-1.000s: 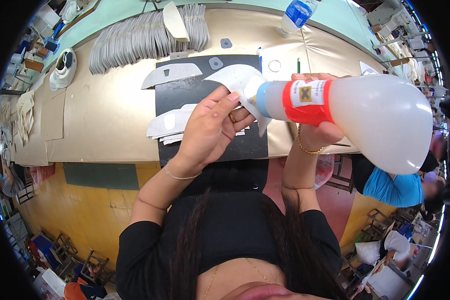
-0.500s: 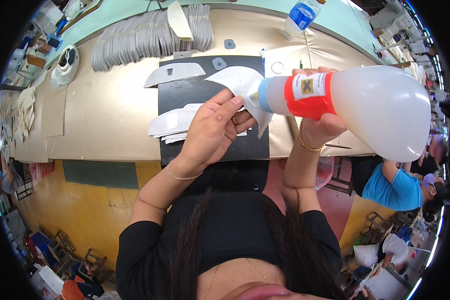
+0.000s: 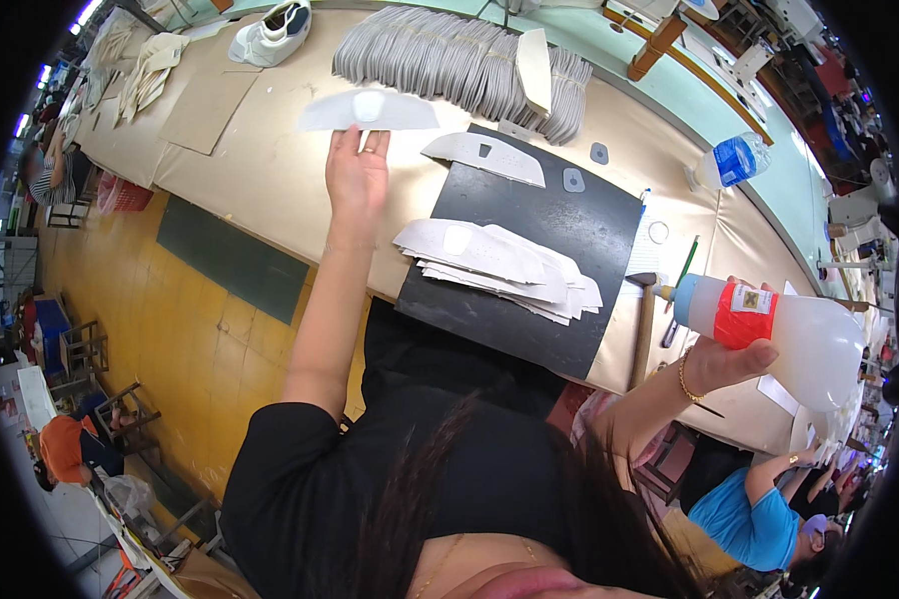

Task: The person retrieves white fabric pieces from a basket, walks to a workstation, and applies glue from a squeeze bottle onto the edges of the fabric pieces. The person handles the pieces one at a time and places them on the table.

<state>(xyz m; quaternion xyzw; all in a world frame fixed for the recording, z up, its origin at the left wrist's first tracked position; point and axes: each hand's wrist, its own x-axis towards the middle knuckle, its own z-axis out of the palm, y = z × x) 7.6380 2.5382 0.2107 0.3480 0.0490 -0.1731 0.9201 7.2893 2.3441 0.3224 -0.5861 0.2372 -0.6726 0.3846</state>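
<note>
At the upper left, a white sneaker (image 3: 255,46) sits on a counter (image 3: 255,165) with a gold-toned cover, near a flat brown sheet (image 3: 208,112). At the upper right, a clear plastic bottle with a blue label (image 3: 735,160) stands near a slim green pencil (image 3: 688,257). Lower right: a co-worker in a blue shirt (image 3: 754,514). Left: yellow tiled floor (image 3: 205,384), a dark green mat (image 3: 232,258), a red basket (image 3: 128,196) and, lower down, a person in orange (image 3: 66,447).
</note>
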